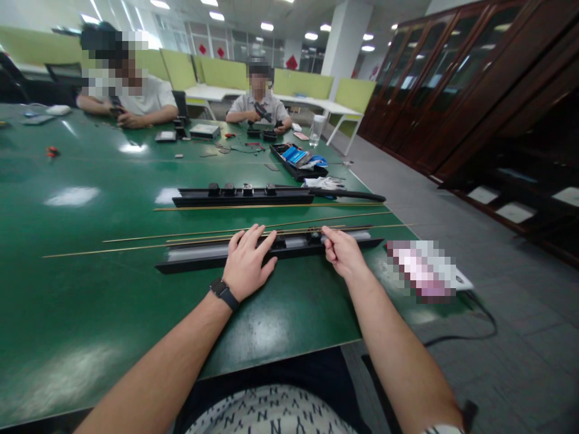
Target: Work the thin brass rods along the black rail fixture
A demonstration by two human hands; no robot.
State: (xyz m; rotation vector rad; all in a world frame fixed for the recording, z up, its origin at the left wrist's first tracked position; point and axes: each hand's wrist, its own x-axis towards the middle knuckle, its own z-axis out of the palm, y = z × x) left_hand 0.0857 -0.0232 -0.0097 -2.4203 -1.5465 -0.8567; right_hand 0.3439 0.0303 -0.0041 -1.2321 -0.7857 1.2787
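A long black channel-shaped rail [208, 264] with a pale strip inside lies crosswise on the green table before me. My left hand [250, 259], wearing a dark watch [221, 289], rests on the middle of this rail with its fingers spread. On the right part of the rail sits a small black block [313, 235]. Just beside that block my right hand [342, 250] is closed in a pinch; what is between the fingertips is too small to make out. Several thin brass-coloured rods [104, 250] run along and behind the rail, partly hidden by my left hand.
Behind lies a second black rail [199, 198] carrying several small blocks. A black tray [301, 166] with blue items and white gloves [323, 184] are farther back. A blurred pink-and-white object [425, 271] is at the table's right edge. Two people sit across the green table [113, 313].
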